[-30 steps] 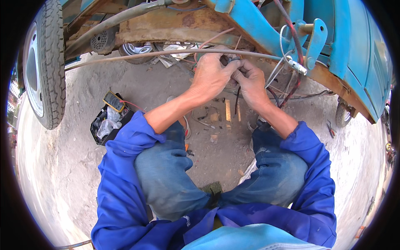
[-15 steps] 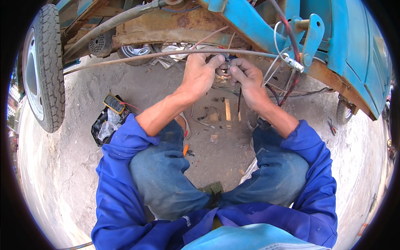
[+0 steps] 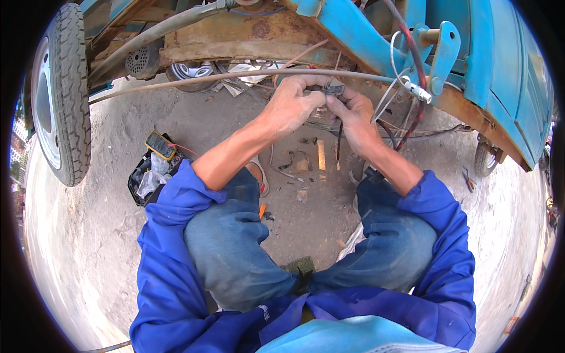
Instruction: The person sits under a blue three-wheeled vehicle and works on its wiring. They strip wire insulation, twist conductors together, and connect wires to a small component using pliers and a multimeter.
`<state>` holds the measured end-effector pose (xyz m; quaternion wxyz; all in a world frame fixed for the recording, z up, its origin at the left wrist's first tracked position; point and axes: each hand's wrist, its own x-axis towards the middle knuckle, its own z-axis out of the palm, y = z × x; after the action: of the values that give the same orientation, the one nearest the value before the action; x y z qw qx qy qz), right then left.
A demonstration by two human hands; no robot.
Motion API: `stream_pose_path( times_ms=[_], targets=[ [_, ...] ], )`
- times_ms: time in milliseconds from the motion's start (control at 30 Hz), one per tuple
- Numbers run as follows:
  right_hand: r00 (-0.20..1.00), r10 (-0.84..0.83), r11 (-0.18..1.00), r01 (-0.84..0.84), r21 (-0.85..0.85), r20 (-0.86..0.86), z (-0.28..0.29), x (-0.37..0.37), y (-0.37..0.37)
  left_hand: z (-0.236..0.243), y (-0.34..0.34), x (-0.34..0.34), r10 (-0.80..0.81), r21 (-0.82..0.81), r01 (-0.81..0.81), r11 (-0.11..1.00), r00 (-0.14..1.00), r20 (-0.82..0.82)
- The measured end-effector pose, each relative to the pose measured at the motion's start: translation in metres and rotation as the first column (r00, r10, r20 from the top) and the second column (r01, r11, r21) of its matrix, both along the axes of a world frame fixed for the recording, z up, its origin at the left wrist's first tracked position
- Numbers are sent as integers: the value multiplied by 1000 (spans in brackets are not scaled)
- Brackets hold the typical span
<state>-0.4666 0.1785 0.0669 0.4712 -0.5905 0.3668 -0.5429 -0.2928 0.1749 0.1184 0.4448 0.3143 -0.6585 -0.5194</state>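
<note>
My left hand and my right hand meet beneath a thin bar of the blue vehicle, fingers closed and thumbs nearly touching. Between their fingertips is a small dark grey block-like piece, perhaps a wire connector; its exact kind is too small to make out. From under my right hand a thin black cable hangs toward the ground. Pale pinkish wires run down from the frame close to my fingers. Parts of both hands' fingers are hidden behind each other.
The blue vehicle frame crosses above, with a long metal bar in front. A tyre stands at left. On the ground are a black tray with a yellow-edged meter and pliers. Red-black cable hangs at right.
My left hand has turned and its fingers have shifted slightly. The dark grey piece now shows more plainly between my fingertips; my right hand has moved a little lower.
</note>
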Motion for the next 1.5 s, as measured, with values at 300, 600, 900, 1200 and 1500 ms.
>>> stream_pose_path(
  times_ms=[300, 600, 900, 1200, 1500],
  targets=[
    [998, -10, 996, 4, -92, -60, 0, 1, -3, 0, 1, -4, 255, -222, -217, 951, 954, 159],
    [999, 41, 998, -41, -49, 2, 2, 3, 0, -6, 2, 6, 262, -157, -254, 954, 964, 36],
    [983, 173, 984, -175, 27, 63, -1, 0, -3, -12, -10, 18, 203, -219, -177, 960, 974, 103],
    [969, 239, 970, -242, 36, 69, 0, 2, -4, -22, -22, 8, 307, -248, -290, 924, 951, 32],
    [980, 190, 981, -192, 22, 54, -1, 2, -3, -13, -14, 8, 297, -250, -273, 929, 952, 68]
  ],
)
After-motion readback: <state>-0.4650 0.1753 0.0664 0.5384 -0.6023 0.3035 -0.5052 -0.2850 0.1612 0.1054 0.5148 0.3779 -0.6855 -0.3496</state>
